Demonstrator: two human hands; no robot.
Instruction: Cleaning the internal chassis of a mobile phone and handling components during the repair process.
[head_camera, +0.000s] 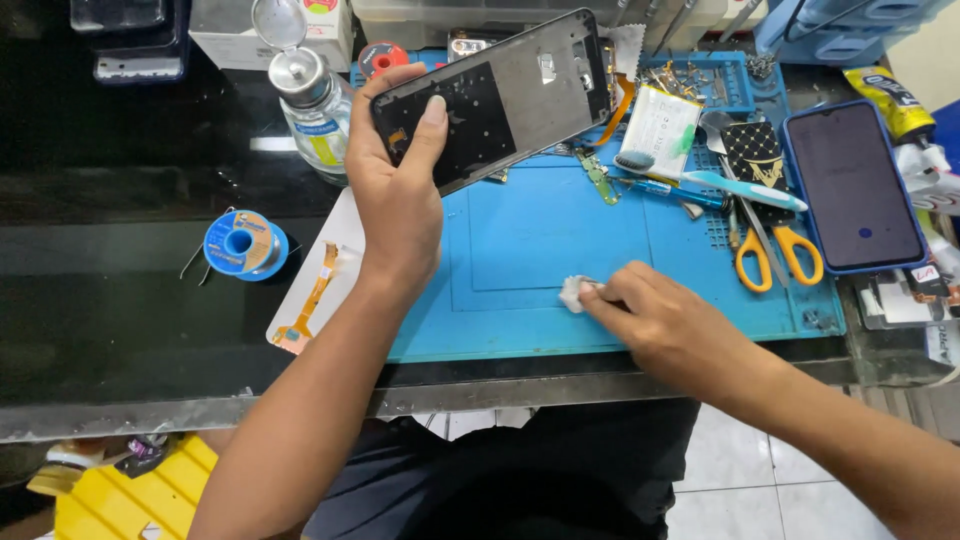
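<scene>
While gripped, phone frame above mat edge

A phone lay at the right on the blue mat, its dark screen unlit save a small blue dot, in a blue case. Far left stood a white box with a red and green label. The clear bottle near it wore a yellow and white label. A blue solder spool at the left carried a round blue and orange label. Far right lay a yellow and black packet. White tags sat beneath the phone.
</scene>
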